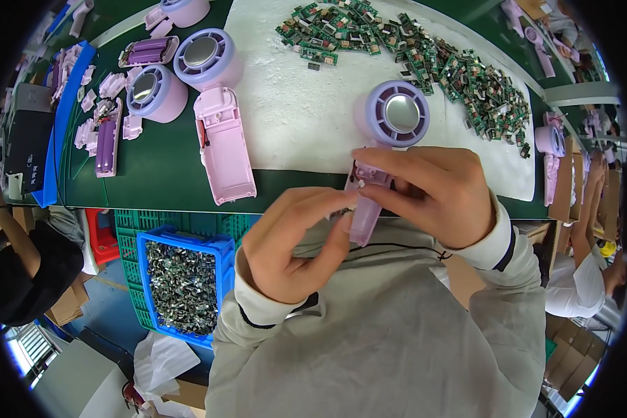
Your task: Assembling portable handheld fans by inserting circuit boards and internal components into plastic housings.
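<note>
gripping the pink-and-lilac plastic handheld fan point(386, 139) at the green bench's point(160, 167) near edge, left hand point(292, 240) and right hand point(432, 191) clench its handle; green circuit boards point(425, 56) heaped at twelve o'clock.

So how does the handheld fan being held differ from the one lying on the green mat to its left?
The held fan is gripped at its handle by the left hand and right hand; the lying fan is untouched. The held fan's handle is mostly hidden by fingers; the lying fan's open pink handle shows fully. Both have round lilac heads with shiny centres.
</note>
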The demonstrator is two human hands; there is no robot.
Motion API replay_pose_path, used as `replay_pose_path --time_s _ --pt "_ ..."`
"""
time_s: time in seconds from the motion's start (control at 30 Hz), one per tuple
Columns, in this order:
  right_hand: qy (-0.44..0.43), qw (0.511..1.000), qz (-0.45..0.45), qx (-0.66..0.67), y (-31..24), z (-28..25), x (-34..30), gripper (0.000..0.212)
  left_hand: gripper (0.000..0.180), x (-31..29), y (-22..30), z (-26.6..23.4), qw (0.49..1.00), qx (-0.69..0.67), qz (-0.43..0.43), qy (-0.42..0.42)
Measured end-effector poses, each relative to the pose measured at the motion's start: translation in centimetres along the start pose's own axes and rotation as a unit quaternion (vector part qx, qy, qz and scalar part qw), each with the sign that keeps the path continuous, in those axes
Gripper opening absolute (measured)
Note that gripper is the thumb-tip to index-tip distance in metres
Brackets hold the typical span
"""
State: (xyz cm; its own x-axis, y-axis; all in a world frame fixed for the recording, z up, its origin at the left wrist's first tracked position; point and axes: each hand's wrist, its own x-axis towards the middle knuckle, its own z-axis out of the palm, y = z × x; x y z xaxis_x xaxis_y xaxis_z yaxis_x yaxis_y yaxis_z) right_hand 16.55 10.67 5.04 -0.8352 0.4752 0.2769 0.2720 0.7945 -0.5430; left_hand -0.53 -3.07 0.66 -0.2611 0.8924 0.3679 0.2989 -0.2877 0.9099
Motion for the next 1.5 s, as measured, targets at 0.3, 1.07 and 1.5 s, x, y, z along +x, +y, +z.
replay_pose_path --time_s 0.3,1.07,1.5 --pt "0.138 0.983 -0.045 -0.11 1.0 -1.9 2.3 0.058 0.031 2.8 1.2 0.3 0.992 0.089 -0.032 0.079" --pt "0.12 0.991 0.058 0.026 2.5 -0.1 -2.8 0.057 0.033 5.0 -0.2 1.1 0.91 0.339 0.219 -0.092" --pt "0.125 0.99 0.055 0.038 2.4 0.9 -3.9 0.067 0.034 4.5 -2.7 0.7 0.882 0.328 0.326 -0.087"
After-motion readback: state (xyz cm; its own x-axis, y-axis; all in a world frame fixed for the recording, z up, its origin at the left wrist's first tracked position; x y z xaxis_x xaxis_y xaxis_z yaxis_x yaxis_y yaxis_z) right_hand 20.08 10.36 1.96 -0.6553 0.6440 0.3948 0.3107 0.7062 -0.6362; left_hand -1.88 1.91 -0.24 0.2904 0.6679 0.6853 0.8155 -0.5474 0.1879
